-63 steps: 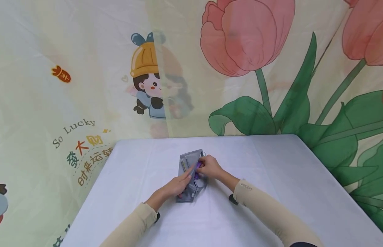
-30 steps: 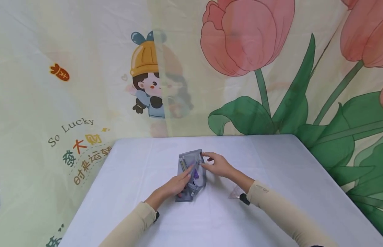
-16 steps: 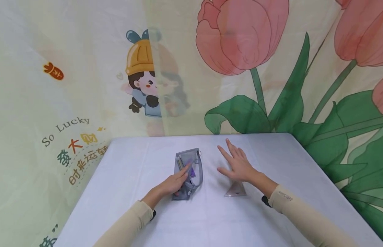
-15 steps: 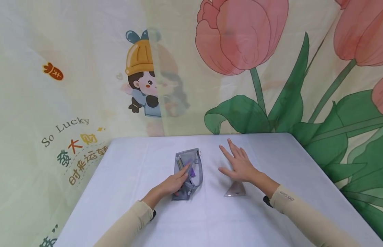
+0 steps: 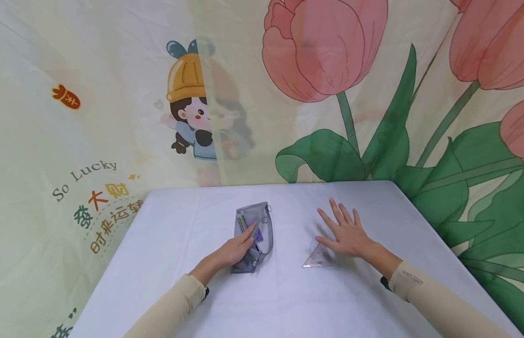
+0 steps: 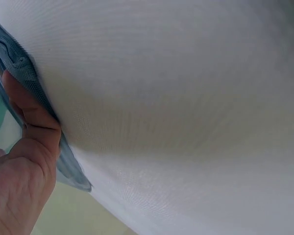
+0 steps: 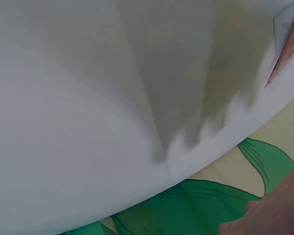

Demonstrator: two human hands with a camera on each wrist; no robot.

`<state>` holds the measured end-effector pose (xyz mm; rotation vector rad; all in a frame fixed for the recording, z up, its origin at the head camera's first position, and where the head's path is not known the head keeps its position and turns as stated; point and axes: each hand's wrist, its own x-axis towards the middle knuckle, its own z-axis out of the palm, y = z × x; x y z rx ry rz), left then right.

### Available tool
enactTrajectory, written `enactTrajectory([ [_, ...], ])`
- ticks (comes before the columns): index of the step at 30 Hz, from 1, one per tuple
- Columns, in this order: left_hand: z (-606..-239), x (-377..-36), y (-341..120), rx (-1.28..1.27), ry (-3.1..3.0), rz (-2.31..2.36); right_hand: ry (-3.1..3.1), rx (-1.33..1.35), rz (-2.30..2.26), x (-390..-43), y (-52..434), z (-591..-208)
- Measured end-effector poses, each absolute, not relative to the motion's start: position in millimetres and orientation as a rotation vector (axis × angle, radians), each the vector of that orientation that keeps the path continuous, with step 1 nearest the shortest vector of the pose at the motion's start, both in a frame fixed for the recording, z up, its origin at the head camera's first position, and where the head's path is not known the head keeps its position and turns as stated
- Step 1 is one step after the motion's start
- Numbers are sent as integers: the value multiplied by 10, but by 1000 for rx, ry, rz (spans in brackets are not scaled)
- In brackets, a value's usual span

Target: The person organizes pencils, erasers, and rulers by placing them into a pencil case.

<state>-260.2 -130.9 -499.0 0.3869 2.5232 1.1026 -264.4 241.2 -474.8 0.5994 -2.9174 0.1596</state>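
A grey see-through zip pencil case (image 5: 254, 212) lies on the table, its zip side gaping to the right. Pens (image 5: 242, 222) and a purple item (image 5: 259, 235) show inside. My left hand (image 5: 234, 251) holds the case at its near half; in the left wrist view, the thumb of that hand (image 6: 24, 181) hooks over the zipped edge of the case (image 6: 71, 169). My right hand (image 5: 348, 236) hovers with fingers spread, holding nothing. Just left of it, a clear set square (image 5: 318, 258) lies flat, partly covered by the thumb side.
A white-covered table (image 5: 194, 220) spreads under everything. Behind it hangs a cloth backdrop (image 5: 253, 94) printed with tulips, a cartoon figure and lettering. Beige sleeves (image 5: 169, 305) cover both forearms.
My right hand has left the pencil case's opening and moved right, fingers spreading, uncovering the set square. The left hand has kept its place on the case. The view has shifted slightly.
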Motion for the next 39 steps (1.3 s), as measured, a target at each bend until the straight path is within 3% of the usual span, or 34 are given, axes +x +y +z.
enactTrajectory([
  [17, -4997, -2622, -1332, 449, 2515, 1074, -2955, 537, 171, -2452, 2654, -4799],
  [29, -5002, -2632, -1287, 498, 2523, 1062, -2984, 921, 603, -2415, 2491, -4895],
  [39, -4973, -2609, -1312, 426, 2507, 1070, -3014, 1054, 584, -2442, 2382, -4908],
])
